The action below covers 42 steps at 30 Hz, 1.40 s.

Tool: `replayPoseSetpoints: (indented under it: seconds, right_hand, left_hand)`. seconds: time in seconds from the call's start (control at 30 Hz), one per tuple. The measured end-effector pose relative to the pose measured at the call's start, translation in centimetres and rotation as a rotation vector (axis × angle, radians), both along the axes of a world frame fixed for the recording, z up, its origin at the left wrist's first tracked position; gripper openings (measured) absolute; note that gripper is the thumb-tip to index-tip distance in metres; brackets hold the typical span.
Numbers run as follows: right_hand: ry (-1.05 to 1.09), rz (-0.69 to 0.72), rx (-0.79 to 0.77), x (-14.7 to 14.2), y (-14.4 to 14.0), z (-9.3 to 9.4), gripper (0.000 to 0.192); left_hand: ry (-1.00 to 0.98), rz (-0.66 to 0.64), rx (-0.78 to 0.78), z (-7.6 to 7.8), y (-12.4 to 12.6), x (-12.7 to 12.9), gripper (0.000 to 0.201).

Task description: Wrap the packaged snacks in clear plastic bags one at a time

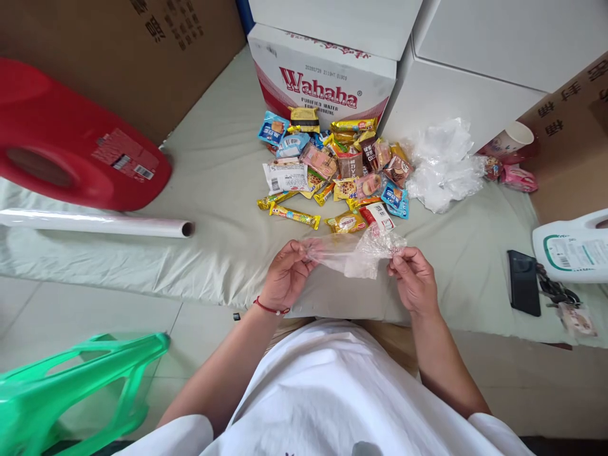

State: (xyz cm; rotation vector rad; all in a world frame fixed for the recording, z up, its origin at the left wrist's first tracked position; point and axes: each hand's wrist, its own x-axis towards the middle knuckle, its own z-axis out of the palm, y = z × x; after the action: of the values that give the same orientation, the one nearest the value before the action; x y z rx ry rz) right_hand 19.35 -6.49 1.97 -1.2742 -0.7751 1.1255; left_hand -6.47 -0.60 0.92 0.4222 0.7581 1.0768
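A clear plastic bag [363, 256] is stretched sideways between my two hands, above the front edge of the cloth-covered table. My left hand [287, 272], with a red cord bracelet at the wrist, pinches one end of it. At the other end, the thumb and fingers of my right hand [414, 278] are closed on the crumpled plastic. Just beyond the bag lies a pile of wrapped snacks [349, 166], in yellow, blue, brown and pink packets. A yellow snack bar [294, 216] lies at the pile's near left side.
Behind the snacks stands a Wahaha water carton [323, 79]. Crumpled clear bags [444, 168] lie to its right, near a paper cup [510, 139]. A red jug [80, 139] and a plastic film roll [95, 223] are at left, a phone [524, 282] at right, a green stool [95, 380] below.
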Motion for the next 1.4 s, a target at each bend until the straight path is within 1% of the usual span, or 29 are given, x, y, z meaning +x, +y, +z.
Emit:
replayPoseSetpoints:
  seconds: [0.1, 0.17, 0.23, 0.27, 0.33, 0.37, 0.43, 0.47, 0.5, 0.53, 0.57, 0.6, 0.7, 0.77, 0.83, 0.97, 1.07, 1.17, 1.23, 1.27, 1.33, 1.4]
  right_hand:
    - [0.177, 0.034, 0.005, 0.0, 0.1, 0.0, 0.021]
    - [0.225, 0.062, -0.009, 0.1, 0.4, 0.0, 0.021]
    - [0.205, 0.105, -0.028, 0.1, 0.7, -0.1, 0.021]
    - [0.188, 0.13, -0.038, 0.0, 0.9, 0.0, 0.021]
    - [0.172, 0.175, -0.05, -0.3, 1.3, 0.1, 0.02]
    - [0.174, 0.194, -0.05, -0.5, 1.5, 0.2, 0.02]
    - [0.177, 0.222, -0.047, -0.8, 1.8, 0.5, 0.021]
    - [0.17, 0.223, -0.045, -0.9, 1.9, 0.6, 0.021]
    - [0.158, 0.211, -0.042, -0.9, 2.0, 0.7, 0.02]
    - [0.145, 0.186, -0.039, -0.9, 2.0, 0.8, 0.019]
    - [0.137, 0.151, -0.035, -0.7, 2.0, 0.8, 0.019]
    - [0.14, 0.113, -0.036, -0.5, 1.9, 0.8, 0.018]
    - [0.18, 0.018, -0.064, 0.4, 1.4, 0.4, 0.021]
    - [0.193, -0.023, -0.101, 1.1, 0.8, 0.1, 0.024]
    - [0.19, -0.056, -0.144, 1.6, 0.0, -0.1, 0.027]
    - [0.175, -0.102, -0.225, 2.3, -1.4, -0.3, 0.035]
    - [0.146, -0.096, -0.285, 2.4, -1.8, -0.2, 0.042]
    - [0.157, -0.056, -0.36, 2.1, -1.7, -0.2, 0.051]
    - [0.164, -0.029, -0.388, 1.8, -1.3, -0.3, 0.06]
    - [0.148, -0.024, -0.39, 1.5, -1.0, -0.3, 0.062]
    - [0.08, -0.036, -0.373, 1.2, -0.6, -0.6, 0.055]
    - [0.001, -0.058, -0.35, 1.1, -0.4, -0.9, 0.048]
  left_hand:
    - [-0.033, -0.068, 0.008, 0.2, -0.4, -0.4, 0.023]
    - [0.022, -0.098, -0.062, 0.4, -0.2, -0.6, 0.034]
    - [0.15, -0.101, -0.115, 0.9, 0.5, -0.4, 0.05]
    - [0.236, -0.102, -0.103, 1.2, 0.9, -0.3, 0.056]
    - [0.415, -0.145, -0.002, 1.9, 1.6, 0.2, 0.064]
    - [0.495, -0.201, 0.069, 2.2, 1.9, 0.5, 0.066]
    - [0.617, -0.399, 0.195, 2.7, 2.1, 1.2, 0.061]
    - [0.644, -0.507, 0.235, 2.8, 2.0, 1.5, 0.054]
    - [0.644, -0.584, 0.256, 2.8, 1.9, 1.8, 0.048]
    - [0.624, -0.613, 0.257, 2.8, 1.8, 2.0, 0.047]
    - [0.59, -0.591, 0.235, 2.7, 1.6, 2.1, 0.048]
    - [0.552, -0.523, 0.197, 2.6, 1.4, 2.2, 0.051]
    - [0.49, -0.207, 0.052, 2.2, 1.1, 2.0, 0.054]
    - [0.484, -0.042, -0.019, 1.9, 1.0, 1.7, 0.054]
    - [0.487, 0.044, -0.061, 1.5, 0.8, 1.3, 0.052]
    - [0.49, 0.072, -0.103, 0.5, 0.1, 0.3, 0.047]
    - [0.455, 0.082, -0.114, 0.0, -0.8, -0.3, 0.044]
    - [0.441, 0.063, -0.126, 0.1, -2.0, -0.5, 0.041]
    - [0.462, 0.013, -0.141, 0.5, -2.8, -0.5, 0.041]
    - [0.476, -0.005, -0.148, 0.7, -3.2, -0.5, 0.041]
    - [0.499, 0.012, -0.157, 0.9, -3.8, -0.7, 0.041]
    - [0.54, 0.094, -0.154, 0.8, -4.2, -1.6, 0.04]
